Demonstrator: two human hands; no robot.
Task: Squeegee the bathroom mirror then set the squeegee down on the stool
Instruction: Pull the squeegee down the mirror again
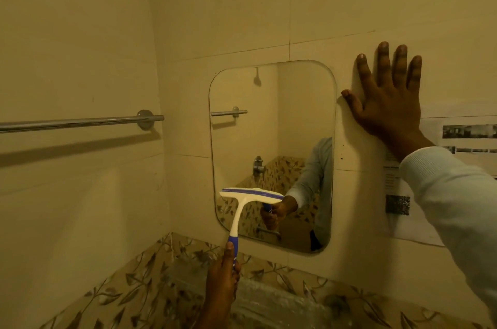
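"What carried everything there?"

"A cream tiled wall (228,19), two faces meeting at a corner."

"And what was on the facing part?"

"A mirror (271,140) with rounded corners, fixed upright. Just to its right the right grip (387,110) lay flat on the tile, fingers spread and straight, the thumb tip close to the mirror's edge."

"Further right?"

"A printed paper sheet (411,223) was stuck to the wall, partly hidden by the sleeve (451,194). Its print was too small to read."

"And the left face?"

"A metal towel rail (80,122) was mounted there, about level. Low down ran a band of leaf-patterned tiles (129,288)."
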